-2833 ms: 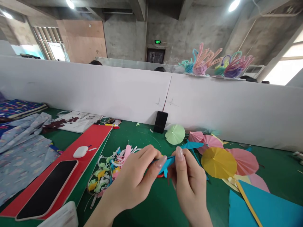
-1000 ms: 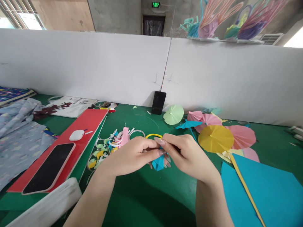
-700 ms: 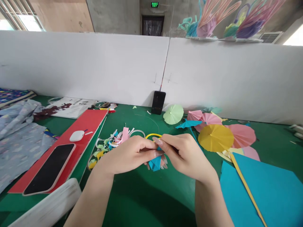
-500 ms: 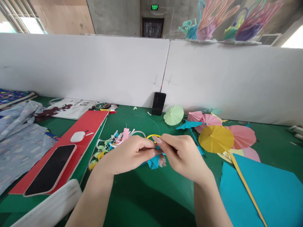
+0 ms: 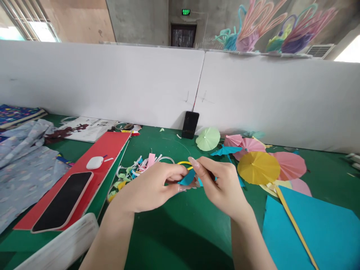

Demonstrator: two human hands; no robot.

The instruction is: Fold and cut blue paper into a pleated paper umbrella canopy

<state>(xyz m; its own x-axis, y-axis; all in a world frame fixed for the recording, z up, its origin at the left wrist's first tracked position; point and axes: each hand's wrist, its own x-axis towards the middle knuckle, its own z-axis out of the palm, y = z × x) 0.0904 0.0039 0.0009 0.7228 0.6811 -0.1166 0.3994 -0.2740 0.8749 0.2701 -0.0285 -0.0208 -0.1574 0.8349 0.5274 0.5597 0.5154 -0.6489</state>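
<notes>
White box (image 5: 57,245): lying well to the near left of the standing phone (image 5: 190,125).
Blue paper (image 5: 315,221): lying flat to the phone's near right, unpleated where visible, a yellow strip (image 5: 295,225) resting across it.
Flat phone (image 5: 63,202) and earbud case (image 5: 95,162): both resting on a red board (image 5: 116,144), left of the standing phone.
Left hand (image 5: 156,183): gripping the blue piece between thumb and fingers.
Right hand (image 5: 221,180): bending its fingers in against the piece; whether it is gripping paper, one cannot tell.
Blue piece (image 5: 186,179): sitting between the hands, above the green surface (image 5: 182,232), directly on the near side of the standing phone. Condition, as judged: unfinished, folded and not yet spread.
Clippings (image 5: 121,183): heaping to that phone's near left, suggesting much cutting is done.
Yellow ring (image 5: 184,163): showing just behind the hands; kind uncertain.
Yellow disc (image 5: 258,167), pink discs (image 5: 289,165), blue parasol (image 5: 225,150): lying to the phone's right, opened out, seemingly complete in their pleating.
Green disc (image 5: 208,138): lying just beside it, likewise spread.
Partition (image 5: 112,82): standing behind it, the phone leaning there.
Yarn bundles (image 5: 247,39): showing above, to its right.
</notes>
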